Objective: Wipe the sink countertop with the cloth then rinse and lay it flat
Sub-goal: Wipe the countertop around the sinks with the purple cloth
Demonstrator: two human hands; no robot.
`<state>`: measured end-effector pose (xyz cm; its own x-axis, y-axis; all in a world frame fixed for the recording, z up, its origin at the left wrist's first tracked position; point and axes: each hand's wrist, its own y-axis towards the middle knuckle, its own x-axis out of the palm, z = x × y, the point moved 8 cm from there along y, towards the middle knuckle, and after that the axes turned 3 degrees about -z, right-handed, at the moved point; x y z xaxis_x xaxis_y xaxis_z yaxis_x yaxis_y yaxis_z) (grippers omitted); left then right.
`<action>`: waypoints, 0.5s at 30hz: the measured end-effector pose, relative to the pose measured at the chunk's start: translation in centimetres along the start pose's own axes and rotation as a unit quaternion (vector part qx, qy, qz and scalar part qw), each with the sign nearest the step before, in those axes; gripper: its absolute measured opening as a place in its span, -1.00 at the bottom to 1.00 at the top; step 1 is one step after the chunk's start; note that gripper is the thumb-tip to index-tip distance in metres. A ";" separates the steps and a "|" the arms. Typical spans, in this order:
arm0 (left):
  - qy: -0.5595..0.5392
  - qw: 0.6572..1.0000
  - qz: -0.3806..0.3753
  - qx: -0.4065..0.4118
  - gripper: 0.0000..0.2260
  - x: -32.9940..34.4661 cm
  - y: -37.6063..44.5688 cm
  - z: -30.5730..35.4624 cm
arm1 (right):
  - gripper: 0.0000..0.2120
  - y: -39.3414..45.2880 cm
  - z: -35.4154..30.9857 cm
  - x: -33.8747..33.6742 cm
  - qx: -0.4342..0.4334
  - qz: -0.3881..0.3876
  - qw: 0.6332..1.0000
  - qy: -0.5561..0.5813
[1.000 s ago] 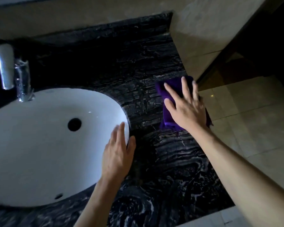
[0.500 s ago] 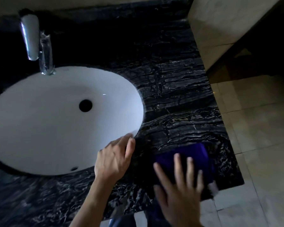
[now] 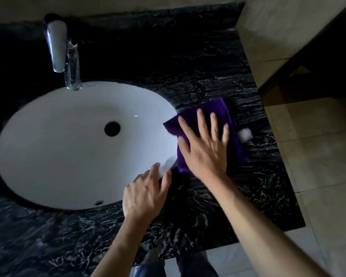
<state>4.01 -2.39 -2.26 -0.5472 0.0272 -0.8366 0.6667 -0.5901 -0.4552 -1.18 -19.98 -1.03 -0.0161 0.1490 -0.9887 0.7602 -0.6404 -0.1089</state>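
A purple cloth (image 3: 216, 110) lies on the black marble countertop (image 3: 218, 64), right of the white oval sink (image 3: 68, 140), its left corner over the sink's rim. My right hand (image 3: 205, 146) presses flat on the cloth with fingers spread, covering its middle. A small white tag (image 3: 245, 133) shows at the cloth's right edge. My left hand (image 3: 145, 193) rests on the counter at the sink's front right rim, fingers loosely curled, holding nothing.
A chrome faucet (image 3: 63, 54) stands behind the sink at the upper left. The countertop ends at the right (image 3: 284, 176) above a beige tiled floor (image 3: 318, 156). A tiled wall (image 3: 278, 27) rises at the upper right. The counter's front edge is near my body.
My right hand has pushed the cloth from the counter's front edge back up toward the sink's right rim. My left hand has stayed at the sink's front rim.
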 end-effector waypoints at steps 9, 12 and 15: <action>0.019 1.000 -0.015 0.000 -0.52 -0.2 0.2 0.6 | -0.39 -9.9 0.1 1.3 0.053 -0.002 0.999 -0.005; 0.026 1.000 -0.017 0.002 -0.55 -0.1 0.5 0.5 | -0.40 -3.6 0.2 0.7 0.075 0.012 0.997 0.008; 0.036 0.999 -0.020 0.019 -0.57 0.0 0.5 0.6 | -0.39 1.6 0.2 0.4 0.067 0.024 0.997 0.005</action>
<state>4.05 -3.15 -2.37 -0.5347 0.1087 -0.8380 0.6248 -0.6168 -0.4787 -0.09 -21.15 -1.66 0.0246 0.1223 -0.9922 0.6669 -0.7414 -0.0748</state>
